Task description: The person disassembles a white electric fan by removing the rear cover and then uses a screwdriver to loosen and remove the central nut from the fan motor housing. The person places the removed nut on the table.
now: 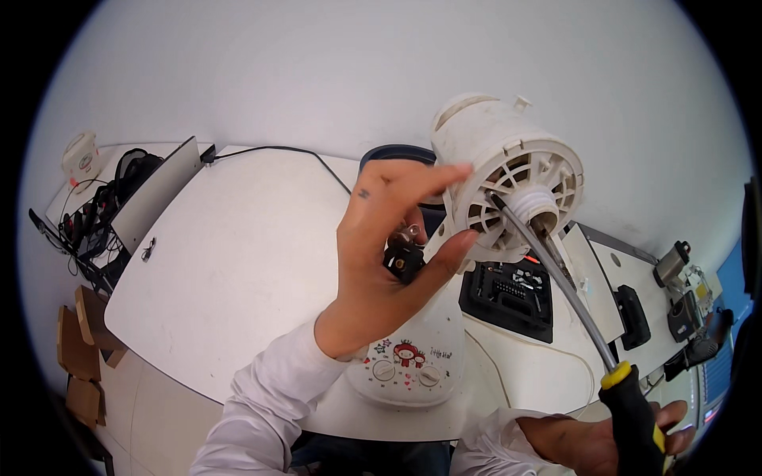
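Observation:
A white fan's motor housing (484, 135), dusty and slotted at its face, stands tilted at the right of centre. Its threaded collar (533, 202) rises from the middle of the slots. In my right hand (583, 444) is a long screwdriver (567, 289) with a black and yellow handle; its tip meets the slotted face beside the collar. My left hand (389, 254) is at the housing's left side, index finger and thumb spread near its rim. A small black knob (403, 262) with a brass-coloured centre lies within that hand's curled fingers. Below is the fan's white base (409, 381) with two dials.
An open black tool case (508, 301) lies right of the fan on the white table (238, 262). A dark round tub (393, 155) is partly hidden behind my left hand. A black cable (278, 148) runs along the back; a pale cord (504, 373) crosses at right. Cardboard boxes (79, 349) stand lower left.

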Tool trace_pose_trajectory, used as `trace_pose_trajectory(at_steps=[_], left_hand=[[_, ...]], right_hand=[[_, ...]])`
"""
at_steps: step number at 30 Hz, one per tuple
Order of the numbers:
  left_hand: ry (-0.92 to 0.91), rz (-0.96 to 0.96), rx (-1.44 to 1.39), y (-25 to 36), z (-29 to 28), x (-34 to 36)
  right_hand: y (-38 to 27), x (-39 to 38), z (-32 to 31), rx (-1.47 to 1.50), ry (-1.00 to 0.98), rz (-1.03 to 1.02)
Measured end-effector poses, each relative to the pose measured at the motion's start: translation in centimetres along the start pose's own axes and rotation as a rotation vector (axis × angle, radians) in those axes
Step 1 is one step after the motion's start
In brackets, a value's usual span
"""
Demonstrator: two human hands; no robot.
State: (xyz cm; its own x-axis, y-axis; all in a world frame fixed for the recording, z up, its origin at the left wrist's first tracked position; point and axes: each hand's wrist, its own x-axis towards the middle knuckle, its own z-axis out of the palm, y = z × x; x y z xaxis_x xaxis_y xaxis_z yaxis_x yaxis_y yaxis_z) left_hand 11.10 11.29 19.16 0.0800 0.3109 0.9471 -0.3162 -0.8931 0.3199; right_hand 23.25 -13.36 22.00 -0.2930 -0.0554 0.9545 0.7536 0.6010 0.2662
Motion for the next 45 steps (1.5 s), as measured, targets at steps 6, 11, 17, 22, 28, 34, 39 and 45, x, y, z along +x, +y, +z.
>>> trace_pose_trajectory(at_steps=[6, 11, 17, 22, 28, 34, 39, 45], left_hand=[[-0.087, -0.410, -0.233, -2.1, 0.7, -0.3], [-0.279, -0.639, -0.623, -3.8, 1.1, -0.4], [-0.306, -0.618, -0.615, -4.0, 2.1, -1.0], [-0.272, -0.599, -0.619, -3.1, 3.2, -1.4], [-0.206, -0.575, -0.625, -3.1, 2.6, -1.3], [-0.225, -0.617, -0.607, -2.4, 3.3, -1.4], [-0.211, -0.596, -0.546, -2.5, 3.0, -1.6], [-0.198, -0.549, -0.545, -2.5, 3.1, -1.7]], right_hand=[[-0.8, 0.1, 0.4, 0.036, -0.010, 0.037], [-1.1, 0.0, 1.2, 0.028, 0.073, 0.080], [-2.2, 0.6, 3.2, -0.098, 0.180, 0.207], [-1.6, 0.9, 1.5, -0.013, -0.114, 0.025], [-3.2, -0.1, -0.6, 0.088, -0.144, 0.105], [-2.8, 0.6, 1.7, -0.010, -0.060, 0.099], [-2.3, 0.6, 2.4, 0.004, -0.010, 0.088], [-2.1, 0.6, 2.8, 0.022, 0.027, 0.079]])
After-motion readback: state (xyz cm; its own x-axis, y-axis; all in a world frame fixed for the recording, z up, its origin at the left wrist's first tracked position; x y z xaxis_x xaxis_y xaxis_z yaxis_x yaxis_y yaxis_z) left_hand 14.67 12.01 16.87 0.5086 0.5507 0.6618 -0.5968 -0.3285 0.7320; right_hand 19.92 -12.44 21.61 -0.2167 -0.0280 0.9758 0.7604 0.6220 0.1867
